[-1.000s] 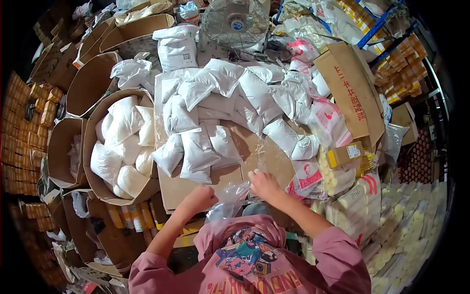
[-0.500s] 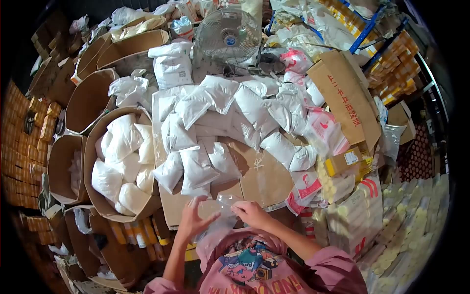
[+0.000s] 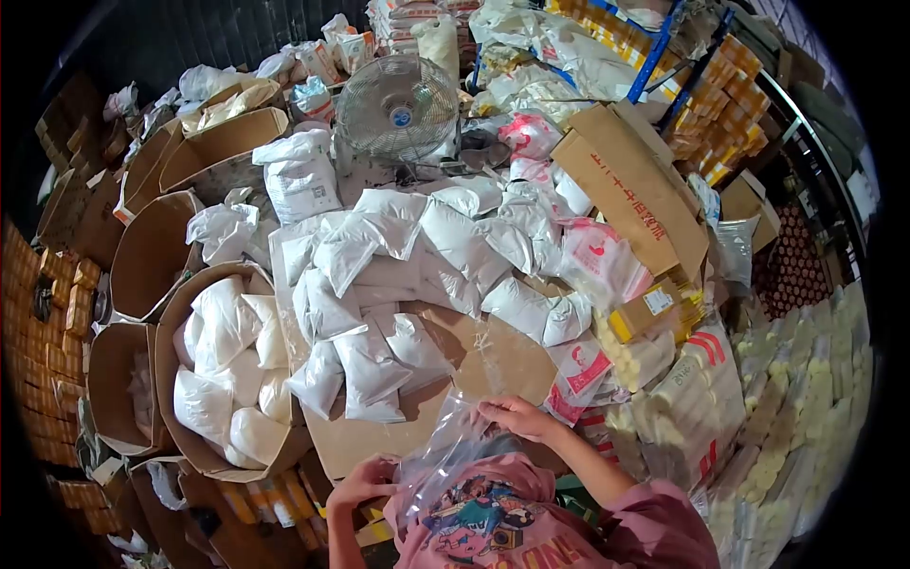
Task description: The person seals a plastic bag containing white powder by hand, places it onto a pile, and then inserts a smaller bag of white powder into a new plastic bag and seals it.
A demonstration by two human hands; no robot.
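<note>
A clear plastic bag (image 3: 442, 449) stretches between my two hands, close in front of my pink shirt. My right hand (image 3: 521, 418) pinches its upper right edge. At the bag's lower left side is my left hand (image 3: 366, 478), its fingers closed on the plastic. Just beyond the hands lies a brown cardboard sheet (image 3: 355, 448), partly covered by a heap of filled white bags (image 3: 373, 368). The bag looks flat, with nothing visible inside it.
To the left stands a cardboard box (image 3: 171, 417) of filled white bags, with more open boxes behind. A fan (image 3: 398, 109) is at the back. A leaning carton (image 3: 630, 194), pink-printed bags (image 3: 602, 256) and wrapped cream-coloured rolls (image 3: 806, 417) are on the right.
My hands have moved apart, the left one down and left, the right one slightly right, pulling the clear bag out between them. The whole view has also shifted.
</note>
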